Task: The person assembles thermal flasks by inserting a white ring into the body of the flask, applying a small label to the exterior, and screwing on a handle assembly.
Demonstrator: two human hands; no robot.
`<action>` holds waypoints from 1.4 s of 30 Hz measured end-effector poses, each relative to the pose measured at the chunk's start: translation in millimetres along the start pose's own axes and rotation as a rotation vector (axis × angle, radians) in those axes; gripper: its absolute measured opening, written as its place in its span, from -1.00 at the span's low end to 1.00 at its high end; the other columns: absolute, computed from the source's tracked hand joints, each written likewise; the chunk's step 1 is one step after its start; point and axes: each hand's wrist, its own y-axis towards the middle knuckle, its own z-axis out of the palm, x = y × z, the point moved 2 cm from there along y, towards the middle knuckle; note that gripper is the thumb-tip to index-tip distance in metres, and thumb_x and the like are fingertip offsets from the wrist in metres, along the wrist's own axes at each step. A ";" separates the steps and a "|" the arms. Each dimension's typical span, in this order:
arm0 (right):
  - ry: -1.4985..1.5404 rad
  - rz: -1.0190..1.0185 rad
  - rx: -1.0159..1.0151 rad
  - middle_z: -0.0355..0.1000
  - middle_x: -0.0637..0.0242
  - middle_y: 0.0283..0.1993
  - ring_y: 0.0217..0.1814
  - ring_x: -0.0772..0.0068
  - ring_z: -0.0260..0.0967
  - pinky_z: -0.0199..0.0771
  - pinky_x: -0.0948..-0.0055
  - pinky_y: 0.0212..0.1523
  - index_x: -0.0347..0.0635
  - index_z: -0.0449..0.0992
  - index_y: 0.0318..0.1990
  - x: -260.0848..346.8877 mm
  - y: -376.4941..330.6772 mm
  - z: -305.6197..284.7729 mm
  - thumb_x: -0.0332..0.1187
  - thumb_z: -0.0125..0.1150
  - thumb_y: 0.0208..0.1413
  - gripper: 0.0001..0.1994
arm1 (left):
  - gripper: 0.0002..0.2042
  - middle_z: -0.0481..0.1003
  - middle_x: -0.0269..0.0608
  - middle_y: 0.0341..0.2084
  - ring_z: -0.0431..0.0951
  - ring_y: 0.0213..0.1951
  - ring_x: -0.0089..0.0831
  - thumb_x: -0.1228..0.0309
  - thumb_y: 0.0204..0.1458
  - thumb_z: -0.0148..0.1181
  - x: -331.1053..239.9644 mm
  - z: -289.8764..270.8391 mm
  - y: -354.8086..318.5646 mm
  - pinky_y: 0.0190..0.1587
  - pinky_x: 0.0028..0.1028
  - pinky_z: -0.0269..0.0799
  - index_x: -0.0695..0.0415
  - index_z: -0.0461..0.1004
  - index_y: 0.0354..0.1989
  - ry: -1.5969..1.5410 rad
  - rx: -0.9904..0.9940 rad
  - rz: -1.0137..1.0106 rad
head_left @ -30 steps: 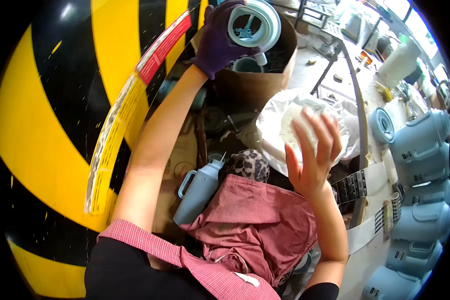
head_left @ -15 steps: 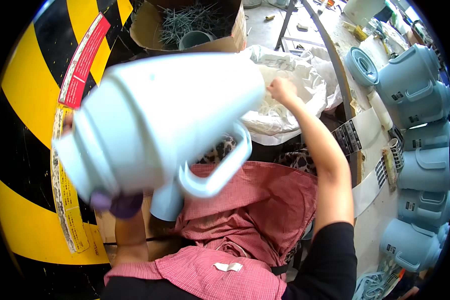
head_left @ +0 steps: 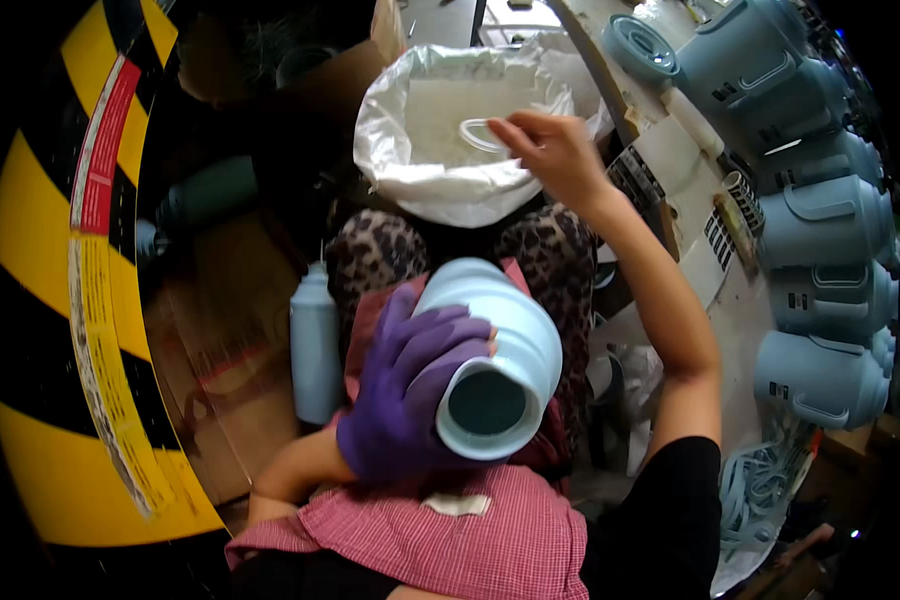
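Observation:
A light blue jug lies over my lap, its round open mouth facing me and showing a dark inside. My left hand, in a purple glove, is wrapped round its side near the mouth. Bare and raised, my right hand pinches a thin whitish ring between thumb and fingers. That ring hangs above an opened white plastic bag in front of my knees. The jug's handle is out of sight. Left of my lap stands a light blue bottle with a narrow top.
Several light blue jugs with handles line the bench on my right. A round light blue lid, sticker strips and a bundle of blue straps also lie there. Cardboard and a yellow-black striped panel are to my left.
The jug has come down from high on the left to my lap, its mouth turned toward me. My right hand has lifted from the bag, and the ring now shows in its fingers.

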 end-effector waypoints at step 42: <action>-0.479 -0.175 0.531 0.40 0.18 0.27 0.24 0.11 0.37 0.52 0.22 0.09 -0.33 0.60 -0.55 179.3 -133.8 -27.4 -0.46 0.32 -0.11 -0.89 | -0.54 0.46 0.17 -0.04 0.44 0.05 0.13 0.10 -0.15 0.27 -9.8 27.7 -4.4 0.21 0.14 0.25 0.32 0.59 -0.27 0.669 0.009 0.078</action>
